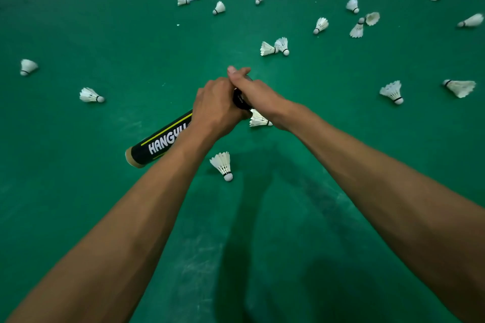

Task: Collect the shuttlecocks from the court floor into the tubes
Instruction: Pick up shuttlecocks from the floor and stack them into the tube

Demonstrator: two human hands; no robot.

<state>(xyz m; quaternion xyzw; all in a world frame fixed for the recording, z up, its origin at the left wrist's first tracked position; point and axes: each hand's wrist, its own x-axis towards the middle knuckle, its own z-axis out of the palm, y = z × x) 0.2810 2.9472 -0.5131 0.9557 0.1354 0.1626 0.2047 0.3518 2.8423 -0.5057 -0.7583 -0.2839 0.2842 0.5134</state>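
as left hand (215,110), right hand (253,90) hold tube (160,139), shuttlecocks (223,164) surround

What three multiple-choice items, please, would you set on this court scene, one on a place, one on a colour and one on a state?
1. Where does the shuttlecock nearest the camera lie?
A. on the court floor between the forearms
B. in a bag
C. on a bench

2. What colour is the court floor?
A. blue
B. green
C. red

3. What is the left hand doing?
A. hanging empty
B. lying flat on the ground
C. gripping the black tube

Answers: 1 A, it lies on bare floor between the two arms; 2 B, the surface is green throughout; 3 C, its fingers wrap the tube, while the right hand holds the far end.
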